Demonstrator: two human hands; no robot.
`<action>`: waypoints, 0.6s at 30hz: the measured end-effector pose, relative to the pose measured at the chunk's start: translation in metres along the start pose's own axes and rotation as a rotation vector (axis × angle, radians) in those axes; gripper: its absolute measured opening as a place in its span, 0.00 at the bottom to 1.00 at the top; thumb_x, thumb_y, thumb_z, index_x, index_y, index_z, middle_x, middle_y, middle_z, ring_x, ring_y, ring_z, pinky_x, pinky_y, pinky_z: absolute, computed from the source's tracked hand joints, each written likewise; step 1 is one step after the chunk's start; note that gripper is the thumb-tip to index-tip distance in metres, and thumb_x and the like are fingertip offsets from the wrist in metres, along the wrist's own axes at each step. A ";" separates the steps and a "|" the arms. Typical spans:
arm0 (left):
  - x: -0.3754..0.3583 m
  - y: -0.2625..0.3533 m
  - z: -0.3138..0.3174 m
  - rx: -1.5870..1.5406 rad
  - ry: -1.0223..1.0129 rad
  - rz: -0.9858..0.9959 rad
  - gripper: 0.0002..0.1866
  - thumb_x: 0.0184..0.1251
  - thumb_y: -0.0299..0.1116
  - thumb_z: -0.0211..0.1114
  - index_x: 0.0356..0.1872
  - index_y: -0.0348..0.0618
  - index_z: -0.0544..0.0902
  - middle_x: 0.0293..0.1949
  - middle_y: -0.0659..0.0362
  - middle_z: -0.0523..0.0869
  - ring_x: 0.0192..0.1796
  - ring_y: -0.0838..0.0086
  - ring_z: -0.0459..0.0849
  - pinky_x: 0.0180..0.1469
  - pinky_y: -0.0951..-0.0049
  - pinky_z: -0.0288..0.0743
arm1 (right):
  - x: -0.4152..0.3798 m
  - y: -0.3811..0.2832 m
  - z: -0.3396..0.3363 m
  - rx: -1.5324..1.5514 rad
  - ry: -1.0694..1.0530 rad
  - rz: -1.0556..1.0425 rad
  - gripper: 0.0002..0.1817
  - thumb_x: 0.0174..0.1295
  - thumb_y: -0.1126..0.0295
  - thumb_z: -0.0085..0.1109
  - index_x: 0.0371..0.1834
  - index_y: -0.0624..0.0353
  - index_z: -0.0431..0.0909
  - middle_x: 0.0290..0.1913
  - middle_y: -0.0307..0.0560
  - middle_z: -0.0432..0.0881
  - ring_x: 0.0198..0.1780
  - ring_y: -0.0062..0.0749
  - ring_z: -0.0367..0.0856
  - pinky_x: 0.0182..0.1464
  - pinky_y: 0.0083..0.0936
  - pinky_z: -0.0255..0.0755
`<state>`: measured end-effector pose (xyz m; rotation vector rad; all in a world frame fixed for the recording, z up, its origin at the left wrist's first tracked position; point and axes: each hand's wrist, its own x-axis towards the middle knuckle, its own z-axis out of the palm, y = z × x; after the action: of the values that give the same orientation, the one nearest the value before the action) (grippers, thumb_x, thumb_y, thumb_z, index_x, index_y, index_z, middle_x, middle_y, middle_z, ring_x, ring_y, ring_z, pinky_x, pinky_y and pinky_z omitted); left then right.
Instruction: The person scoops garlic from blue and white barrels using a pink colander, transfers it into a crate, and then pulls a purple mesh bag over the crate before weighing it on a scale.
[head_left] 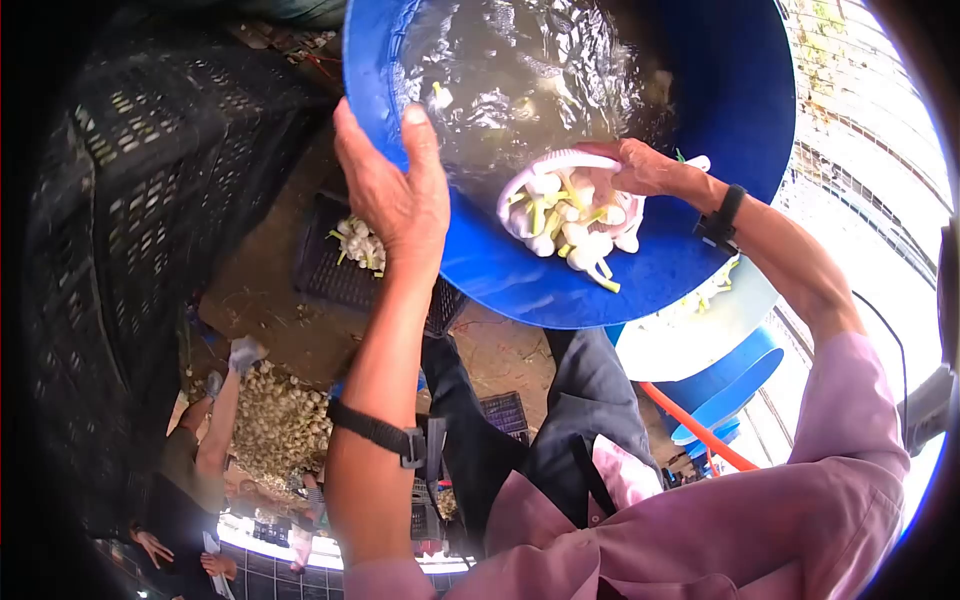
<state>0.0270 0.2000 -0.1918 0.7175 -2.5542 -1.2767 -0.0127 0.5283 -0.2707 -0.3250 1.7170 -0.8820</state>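
Observation:
A big blue tub [735,110] holds murky, rippling water. Inside it, my right hand [645,168] grips the rim of a pink basket [512,200], its fingers wrapped round the edge. White garlic bulbs [575,235] with short green stems fill the basket, which is tilted. My left hand [400,195] is at the tub's left rim, thumb and fingers apart, holding nothing. A few pale bulbs show in the water.
Black perforated crates [150,150] stack up on the left. Garlic lies in a dark crate [320,265] below. A gloved co-worker's hand [245,352] is beside a garlic heap [280,415]. A pale basin [680,335] and orange hose [700,430] are below right.

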 end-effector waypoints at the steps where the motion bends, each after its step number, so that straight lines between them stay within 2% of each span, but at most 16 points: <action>1: 0.001 0.002 -0.001 -0.014 0.005 0.018 0.41 0.70 0.56 0.61 0.69 0.29 0.64 0.59 0.38 0.76 0.60 0.48 0.79 0.61 0.55 0.72 | -0.005 -0.018 -0.001 0.013 -0.015 -0.003 0.39 0.53 0.80 0.62 0.73 0.56 0.68 0.61 0.52 0.82 0.62 0.35 0.80 0.66 0.30 0.71; 2: 0.000 0.005 -0.003 -0.105 -0.008 0.007 0.40 0.70 0.54 0.62 0.68 0.28 0.65 0.60 0.38 0.76 0.61 0.48 0.78 0.62 0.56 0.71 | -0.013 -0.038 -0.005 0.054 -0.025 0.119 0.37 0.54 0.74 0.67 0.72 0.57 0.69 0.61 0.50 0.83 0.60 0.34 0.80 0.65 0.30 0.72; 3: -0.002 0.011 -0.010 -0.171 -0.062 -0.045 0.39 0.72 0.53 0.61 0.69 0.28 0.65 0.61 0.38 0.76 0.63 0.49 0.76 0.65 0.57 0.69 | -0.019 -0.047 -0.006 0.024 -0.033 0.083 0.34 0.56 0.72 0.66 0.70 0.57 0.71 0.60 0.49 0.83 0.59 0.32 0.81 0.64 0.31 0.73; 5: -0.010 0.002 -0.015 -0.285 -0.059 -0.079 0.40 0.73 0.53 0.60 0.71 0.27 0.63 0.65 0.36 0.72 0.68 0.49 0.72 0.70 0.59 0.64 | -0.032 -0.061 0.000 0.174 -0.007 0.084 0.30 0.56 0.73 0.64 0.66 0.62 0.74 0.57 0.51 0.84 0.59 0.34 0.81 0.65 0.33 0.73; 6: -0.022 0.000 -0.024 -0.319 -0.032 -0.163 0.41 0.73 0.54 0.59 0.72 0.27 0.61 0.67 0.35 0.70 0.70 0.49 0.70 0.71 0.60 0.62 | -0.037 -0.063 0.000 0.219 -0.043 0.161 0.28 0.56 0.73 0.63 0.63 0.66 0.76 0.56 0.51 0.85 0.57 0.32 0.82 0.63 0.32 0.74; 8: -0.057 0.002 -0.036 -0.435 0.013 -0.352 0.43 0.74 0.55 0.58 0.73 0.26 0.58 0.71 0.35 0.66 0.73 0.50 0.67 0.74 0.61 0.59 | -0.053 -0.086 0.007 0.274 -0.051 0.067 0.22 0.56 0.74 0.59 0.55 0.68 0.80 0.50 0.49 0.87 0.50 0.26 0.82 0.56 0.30 0.76; 9: -0.079 0.004 -0.042 -0.515 0.032 -0.453 0.44 0.74 0.55 0.58 0.74 0.25 0.57 0.72 0.35 0.64 0.74 0.51 0.65 0.75 0.62 0.58 | -0.061 -0.067 0.006 -0.020 -0.078 -0.227 0.19 0.56 0.75 0.62 0.53 0.67 0.80 0.48 0.49 0.86 0.49 0.35 0.81 0.54 0.33 0.76; 10: -0.106 0.009 -0.041 -0.592 -0.002 -0.540 0.43 0.75 0.54 0.57 0.74 0.25 0.56 0.73 0.35 0.63 0.74 0.52 0.65 0.75 0.63 0.57 | -0.069 -0.048 0.005 -0.416 0.017 -0.552 0.17 0.56 0.76 0.65 0.50 0.65 0.79 0.46 0.49 0.85 0.49 0.44 0.80 0.53 0.36 0.76; 11: -0.126 0.016 -0.044 -0.696 -0.041 -0.587 0.43 0.75 0.53 0.57 0.74 0.25 0.55 0.74 0.36 0.62 0.74 0.53 0.64 0.75 0.63 0.57 | -0.077 -0.029 0.004 -0.705 0.202 -0.828 0.15 0.56 0.77 0.68 0.47 0.63 0.79 0.43 0.49 0.85 0.48 0.53 0.80 0.52 0.39 0.75; 13: -0.156 0.030 -0.046 -0.913 -0.113 -0.650 0.42 0.77 0.51 0.56 0.75 0.25 0.53 0.75 0.37 0.61 0.75 0.56 0.64 0.76 0.65 0.56 | -0.093 -0.044 0.011 -0.793 0.219 -0.744 0.20 0.51 0.82 0.72 0.46 0.60 0.76 0.45 0.46 0.83 0.50 0.53 0.81 0.54 0.44 0.75; 14: -0.167 0.026 -0.038 -0.842 -0.076 -0.667 0.41 0.77 0.49 0.56 0.76 0.26 0.52 0.75 0.37 0.61 0.74 0.57 0.64 0.75 0.66 0.56 | -0.098 -0.057 0.017 -0.702 0.256 -0.650 0.22 0.49 0.82 0.71 0.47 0.60 0.75 0.45 0.48 0.83 0.48 0.53 0.80 0.53 0.42 0.75; 16: -0.176 0.023 -0.046 -0.786 -0.065 -0.690 0.40 0.78 0.48 0.56 0.77 0.28 0.51 0.74 0.38 0.62 0.74 0.59 0.64 0.75 0.68 0.57 | -0.111 -0.093 0.031 -0.296 0.377 -0.387 0.24 0.47 0.83 0.70 0.49 0.61 0.74 0.44 0.52 0.83 0.46 0.52 0.79 0.51 0.39 0.76; 18: -0.162 0.045 -0.081 -0.921 -0.144 -0.759 0.40 0.78 0.47 0.56 0.77 0.28 0.51 0.73 0.39 0.62 0.75 0.60 0.62 0.75 0.69 0.57 | -0.126 -0.119 0.038 -0.192 0.463 -0.286 0.27 0.44 0.84 0.69 0.51 0.62 0.73 0.43 0.55 0.82 0.44 0.51 0.79 0.49 0.36 0.76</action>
<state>0.1826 0.2485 -0.1003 1.3943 -1.4222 -2.4972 0.0395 0.5104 -0.1022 -0.5360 2.2294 -1.0585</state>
